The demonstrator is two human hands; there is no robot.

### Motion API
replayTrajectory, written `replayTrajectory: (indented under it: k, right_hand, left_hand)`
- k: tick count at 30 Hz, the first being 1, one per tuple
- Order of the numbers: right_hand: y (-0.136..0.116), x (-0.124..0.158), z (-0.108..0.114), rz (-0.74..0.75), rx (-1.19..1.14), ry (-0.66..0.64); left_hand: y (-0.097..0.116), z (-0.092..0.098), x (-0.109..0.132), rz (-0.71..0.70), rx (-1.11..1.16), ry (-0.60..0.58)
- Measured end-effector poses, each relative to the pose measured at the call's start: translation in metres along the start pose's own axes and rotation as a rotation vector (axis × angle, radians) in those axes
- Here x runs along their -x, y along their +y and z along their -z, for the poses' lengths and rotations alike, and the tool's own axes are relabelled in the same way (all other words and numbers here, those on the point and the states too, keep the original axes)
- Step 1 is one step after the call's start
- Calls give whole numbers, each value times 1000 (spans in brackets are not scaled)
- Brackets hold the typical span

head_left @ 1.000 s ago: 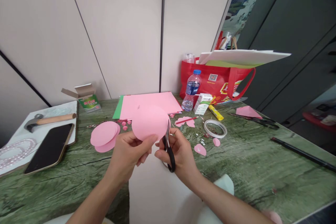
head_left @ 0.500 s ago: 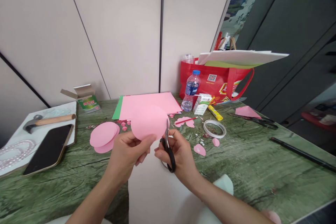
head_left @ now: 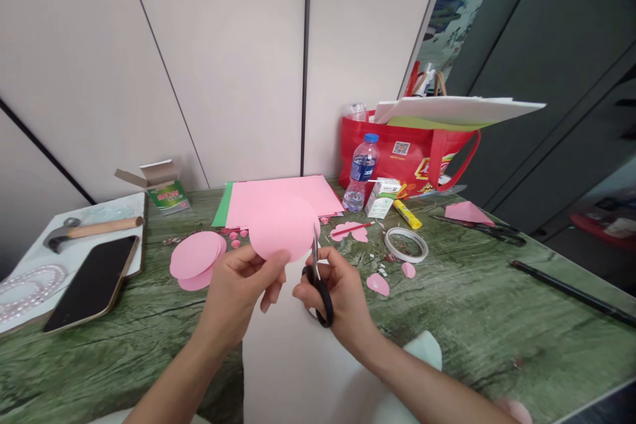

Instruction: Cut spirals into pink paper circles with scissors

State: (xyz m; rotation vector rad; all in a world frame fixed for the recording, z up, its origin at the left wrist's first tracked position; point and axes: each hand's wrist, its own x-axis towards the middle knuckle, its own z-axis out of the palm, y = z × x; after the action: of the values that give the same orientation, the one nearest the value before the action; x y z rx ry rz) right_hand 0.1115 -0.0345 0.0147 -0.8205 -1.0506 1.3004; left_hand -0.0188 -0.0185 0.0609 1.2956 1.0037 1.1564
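My left hand (head_left: pixel 238 291) pinches the lower edge of a pink paper circle (head_left: pixel 283 232) and holds it up over the table's front edge. Fingers of my right hand (head_left: pixel 340 295) are through the black handles of a pair of scissors (head_left: pixel 318 278), whose blades point up along the circle's right edge. A stack of cut pink circles (head_left: pixel 195 258) lies on the green table (head_left: pixel 472 305) to the left. Pink and green paper sheets (head_left: pixel 285 195) lie behind the held circle.
A phone (head_left: pixel 94 281) and a hammer (head_left: pixel 89 228) rest on a board at the left, near a small open box (head_left: pixel 161 189). A water bottle (head_left: pixel 362 172), red bag (head_left: pixel 412 152), glue stick (head_left: pixel 408 213), tape roll (head_left: pixel 406 244) and pink scraps (head_left: pixel 378 283) lie to the right.
The pink circle has turned slightly in my left hand and sits a little lower. The scissors have stayed at its right edge.
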Motion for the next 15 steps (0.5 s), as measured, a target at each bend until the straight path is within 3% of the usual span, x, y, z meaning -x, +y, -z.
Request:
replayTrajectory:
  k: [7,15]
  right_hand:
    - [5,1,-1,-32,-1,-2]
    - [6,2,-1,3,46,-27]
  left_hand:
    - [1,-3,1,44,84,-52]
    - [0,-3,0,45,-31,69]
